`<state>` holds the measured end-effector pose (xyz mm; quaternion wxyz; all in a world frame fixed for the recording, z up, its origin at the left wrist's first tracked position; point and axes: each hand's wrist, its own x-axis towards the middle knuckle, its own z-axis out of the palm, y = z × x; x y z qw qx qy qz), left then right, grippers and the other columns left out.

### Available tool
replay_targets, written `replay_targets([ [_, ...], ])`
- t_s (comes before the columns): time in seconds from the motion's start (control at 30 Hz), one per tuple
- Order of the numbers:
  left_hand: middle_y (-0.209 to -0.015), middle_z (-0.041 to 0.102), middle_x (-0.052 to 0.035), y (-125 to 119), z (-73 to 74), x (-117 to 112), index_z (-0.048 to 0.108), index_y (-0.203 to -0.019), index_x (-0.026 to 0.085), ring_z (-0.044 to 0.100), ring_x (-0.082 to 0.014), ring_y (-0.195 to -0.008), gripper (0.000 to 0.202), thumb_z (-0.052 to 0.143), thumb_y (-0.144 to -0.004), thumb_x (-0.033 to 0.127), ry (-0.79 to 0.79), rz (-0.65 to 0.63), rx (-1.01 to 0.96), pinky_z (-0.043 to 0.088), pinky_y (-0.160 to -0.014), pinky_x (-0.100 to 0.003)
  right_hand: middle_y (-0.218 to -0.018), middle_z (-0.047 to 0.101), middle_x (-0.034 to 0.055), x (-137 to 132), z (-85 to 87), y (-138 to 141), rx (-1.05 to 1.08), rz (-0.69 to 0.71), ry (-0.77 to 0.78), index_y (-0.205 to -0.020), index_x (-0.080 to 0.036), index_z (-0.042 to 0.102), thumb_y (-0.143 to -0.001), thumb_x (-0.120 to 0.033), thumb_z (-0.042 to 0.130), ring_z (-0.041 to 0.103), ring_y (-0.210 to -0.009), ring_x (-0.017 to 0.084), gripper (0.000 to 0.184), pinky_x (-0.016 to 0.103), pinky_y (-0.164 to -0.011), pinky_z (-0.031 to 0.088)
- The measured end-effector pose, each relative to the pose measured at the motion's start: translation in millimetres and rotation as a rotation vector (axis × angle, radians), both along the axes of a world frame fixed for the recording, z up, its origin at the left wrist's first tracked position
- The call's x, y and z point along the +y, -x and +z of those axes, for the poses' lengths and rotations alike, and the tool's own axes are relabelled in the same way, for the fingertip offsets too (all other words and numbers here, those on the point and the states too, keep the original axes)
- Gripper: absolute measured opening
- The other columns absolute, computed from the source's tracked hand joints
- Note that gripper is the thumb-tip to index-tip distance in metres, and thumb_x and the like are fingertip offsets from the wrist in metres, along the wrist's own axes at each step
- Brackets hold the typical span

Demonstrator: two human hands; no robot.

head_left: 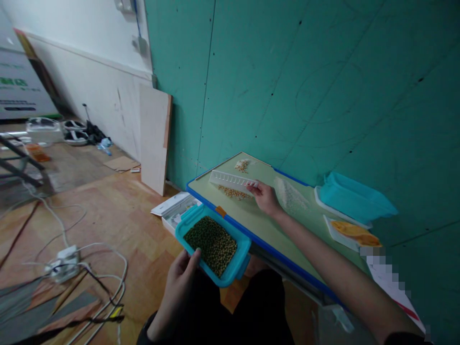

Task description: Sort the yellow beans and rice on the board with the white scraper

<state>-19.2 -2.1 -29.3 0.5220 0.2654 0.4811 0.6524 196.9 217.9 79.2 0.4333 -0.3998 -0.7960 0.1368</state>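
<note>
My left hand (183, 273) grips the near edge of a shallow turquoise tray (245, 247), thumb over the rim. Dark green beans (203, 232) and tan beans (221, 251) lie in it, partly mixed. The tray is held just off the table's near edge. My right hand (264, 196) is closed on one end of a white slotted plastic strip (230, 180), which stands on its long edge across the green tabletop (247, 215). Loose tan beans (233, 193) lie along the near side of the strip. A smaller pile of beans (243, 166) rests behind it.
White grains (291, 194) are spread right of my right hand. Farther right stand a turquoise bin (359, 196) and a white tray with an orange cloth (354, 233). A green wall (287, 96) borders the table. Cables and a power strip (64, 263) lie on the floor, left.
</note>
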Motion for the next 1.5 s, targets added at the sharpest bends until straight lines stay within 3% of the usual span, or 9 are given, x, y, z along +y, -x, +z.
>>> replay_targets([
  [0.23,-0.078,0.073,-0.0036,-1.6,4.4,-0.5,0.078,-0.091,0.018,0.067,-0.0228,-0.081,0.038,0.080,-0.074,0.052,-0.023,0.007,0.021,0.055,-0.075,-0.031,-0.090,0.078,0.0081,-15.8,0.8,-7.6,0.043,0.007,0.010,-0.091,-0.023,0.073,-0.092,-0.051,0.059,0.074,-0.088,0.029,0.032,0.036,-0.076,0.057],
  [0.6,-0.079,0.074,-0.0035,-1.8,1.7,2.1,0.078,-0.094,0.017,0.066,-0.0199,-0.075,0.043,0.083,-0.071,0.053,-0.001,0.007,-0.014,0.055,-0.073,-0.029,-0.080,0.076,0.0062,-33.2,8.1,3.3,-0.016,0.003,-0.026,-0.088,-0.020,0.072,-0.095,-0.050,0.056,0.073,-0.076,0.023,0.035,0.026,-0.065,0.051],
  [1.0,-0.066,0.066,0.0009,-2.9,1.9,0.3,0.076,-0.085,0.017,0.060,-0.0158,-0.064,0.038,0.081,-0.073,0.053,-0.017,-0.001,-0.015,0.053,-0.066,-0.026,-0.084,0.077,0.0073,-50.5,5.1,1.5,0.020,0.023,0.017,-0.093,-0.019,0.072,-0.095,-0.053,0.055,0.073,-0.081,0.023,0.037,0.028,-0.073,0.054],
  [1.13,-0.076,0.071,-0.0017,-3.6,7.4,-0.5,0.078,-0.092,0.018,0.064,-0.0187,-0.072,0.041,0.082,-0.072,0.054,-0.025,0.003,-0.026,0.055,-0.072,-0.029,-0.082,0.076,0.0065,-54.0,3.7,-0.4,0.011,0.004,0.023,-0.093,-0.020,0.071,-0.095,-0.054,0.055,0.073,-0.078,0.023,0.038,0.028,-0.072,0.054],
  [1.23,-0.071,0.069,-0.0009,-4.1,10.2,-0.3,0.078,-0.090,0.018,0.064,-0.0188,-0.070,0.043,0.083,-0.069,0.055,-0.017,0.004,-0.024,0.055,-0.073,-0.030,-0.079,0.075,0.0062,-56.0,3.6,-0.8,0.001,-0.015,0.016,-0.091,-0.019,0.071,-0.096,-0.053,0.055,0.072,-0.076,0.022,0.037,0.028,-0.070,0.054],
  [1.5,-0.078,0.074,-0.0033,-3.0,7.7,0.7,0.077,-0.091,0.017,0.067,-0.0217,-0.079,0.045,0.082,-0.070,0.057,-0.001,0.005,0.020,0.055,-0.075,-0.031,-0.084,0.076,0.0069,-54.0,0.9,0.9,0.001,0.004,-0.021,-0.094,-0.020,0.071,-0.097,-0.047,0.055,0.073,-0.078,0.023,0.032,0.028,-0.071,0.053],
])
